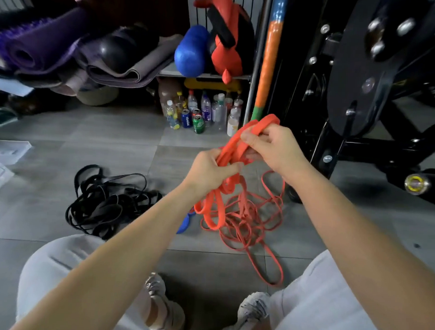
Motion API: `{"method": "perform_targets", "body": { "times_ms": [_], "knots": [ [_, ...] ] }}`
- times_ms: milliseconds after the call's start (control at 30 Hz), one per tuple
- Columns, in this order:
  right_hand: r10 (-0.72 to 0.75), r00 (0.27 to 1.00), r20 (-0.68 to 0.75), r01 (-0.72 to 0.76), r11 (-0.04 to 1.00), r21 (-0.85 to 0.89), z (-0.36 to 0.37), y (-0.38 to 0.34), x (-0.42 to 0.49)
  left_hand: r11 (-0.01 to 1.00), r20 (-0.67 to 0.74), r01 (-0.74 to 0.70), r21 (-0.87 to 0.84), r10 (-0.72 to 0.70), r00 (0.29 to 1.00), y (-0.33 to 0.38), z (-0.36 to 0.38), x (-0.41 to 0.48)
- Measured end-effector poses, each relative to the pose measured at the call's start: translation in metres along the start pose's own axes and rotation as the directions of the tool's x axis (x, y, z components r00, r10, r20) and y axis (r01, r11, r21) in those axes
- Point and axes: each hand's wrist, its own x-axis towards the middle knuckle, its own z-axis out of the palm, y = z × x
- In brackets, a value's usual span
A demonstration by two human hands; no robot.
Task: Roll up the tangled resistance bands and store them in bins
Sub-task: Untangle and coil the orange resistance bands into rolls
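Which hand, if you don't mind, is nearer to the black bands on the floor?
Left. The left hand grips the orange bands just up and right of the black bands; the right hand holds them farther right.

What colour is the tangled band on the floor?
Black resistance bands, lying left of the hands, clearest in the head view.

orange bands [237,215] looked smooth, matt rubber | black bands [104,203] at 9 o'clock showed the same rubber, slight sheen | floor tiles [109,134] were grey, matt | machine frame [350,78] at 2 o'clock was glossy black-painted metal, bolts [405,26] bright | bottles [219,111] at 12 o'clock were clear plastic | trousers [60,265] at 6 o'clock were pale cloth
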Motion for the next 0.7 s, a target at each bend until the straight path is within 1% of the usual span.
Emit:
{"method": "perform_targets", "body": {
  "times_ms": [33, 67, 133, 167, 200, 233, 267, 300, 333, 367, 400, 433, 467, 500, 533, 600, 633, 700],
  "knots": [
    [0.04, 0.999, -0.011, -0.038, 0.989, 0.14, -0.001, 0.004, -0.003, 1.0, -0.021, -0.012, -0.001, 0.012, 1.0, 0.002, -0.001, 0.002],
    [0.069, 0.997, -0.031, -0.062, 0.979, 0.192, -0.001, 0.012, -0.006, 1.0, -0.044, -0.014, -0.013, 0.014, 0.999, 0.005, -0.002, 0.004],
    [0.109, 0.993, -0.04, -0.104, 0.988, 0.116, 0.004, 0.04, -0.014, 0.994, -0.084, 0.006, -0.114, -0.015, 0.996, 0.006, -0.005, 0.005],
    [0.136, 0.991, -0.01, -0.135, 0.989, 0.059, 0.009, 0.054, -0.02, 0.983, -0.084, 0.024, -0.181, -0.039, 0.996, 0.006, -0.006, 0.006],
    [0.151, 0.988, 0.038, -0.149, 0.988, -0.041, 0.014, 0.067, -0.026, 0.972, -0.069, 0.045, -0.232, -0.062, 0.996, 0.006, -0.008, 0.005],
    [0.149, 0.984, 0.098, -0.127, 0.97, -0.207, 0.019, 0.077, -0.028, 0.964, -0.048, 0.066, -0.256, -0.081, 0.996, 0.006, -0.01, 0.004],
    [0.141, 0.974, 0.176, -0.057, 0.91, -0.412, 0.022, 0.085, -0.029, 0.959, -0.032, 0.081, -0.273, -0.093, 0.995, 0.006, -0.011, 0.003],
    [0.137, 0.961, 0.239, 0.022, 0.825, -0.564, 0.024, 0.089, -0.029, 0.955, -0.033, 0.091, -0.284, -0.104, 0.994, 0.004, -0.013, 0.003],
    [0.122, 0.958, 0.26, 0.078, 0.762, -0.643, 0.025, 0.093, -0.027, 0.954, -0.049, 0.093, -0.287, -0.112, 0.993, 0.002, -0.016, 0.002],
    [0.111, 0.963, 0.247, 0.085, 0.743, -0.664, 0.025, 0.091, -0.025, 0.959, -0.075, 0.095, -0.266, -0.119, 0.99, -0.001, -0.02, 0.002],
    [0.094, 0.969, 0.228, 0.07, 0.782, -0.619, 0.026, 0.089, -0.022, 0.97, -0.097, 0.096, -0.223, -0.12, 0.988, -0.006, -0.024, 0.003],
    [0.104, 0.973, 0.205, 0.018, 0.855, -0.519, 0.026, 0.086, -0.02, 0.982, -0.105, 0.101, -0.157, -0.118, 0.987, -0.012, -0.028, 0.004],
    [0.127, 0.97, 0.209, -0.04, 0.925, -0.377, 0.025, 0.08, -0.018, 0.991, -0.1, 0.111, -0.075, -0.118, 0.988, -0.021, -0.033, 0.005],
    [0.148, 0.963, 0.225, -0.084, 0.959, -0.271, 0.024, 0.075, -0.016, 0.992, -0.095, 0.124, 0.007, -0.123, 0.988, -0.03, -0.035, 0.006],
    [0.146, 0.962, 0.23, -0.099, 0.974, -0.205, 0.023, 0.068, -0.015, 0.988, -0.086, 0.138, 0.073, -0.132, 0.987, -0.041, -0.036, 0.006],
    [0.128, 0.974, 0.188, -0.108, 0.988, -0.115, 0.023, 0.059, -0.014, 0.975, -0.044, 0.161, 0.153, -0.156, 0.987, -0.062, -0.033, 0.006],
    [0.121, 0.981, 0.148, -0.115, 0.992, -0.053, 0.022, 0.055, -0.015, 0.969, -0.009, 0.178, 0.173, -0.179, 0.984, -0.072, -0.029, 0.004],
    [0.134, 0.991, 0.017, -0.135, 0.983, 0.121, 0.022, 0.053, -0.016, 0.965, 0.055, 0.187, 0.184, -0.2, 0.978, -0.087, -0.021, -0.002]
  ]
}}
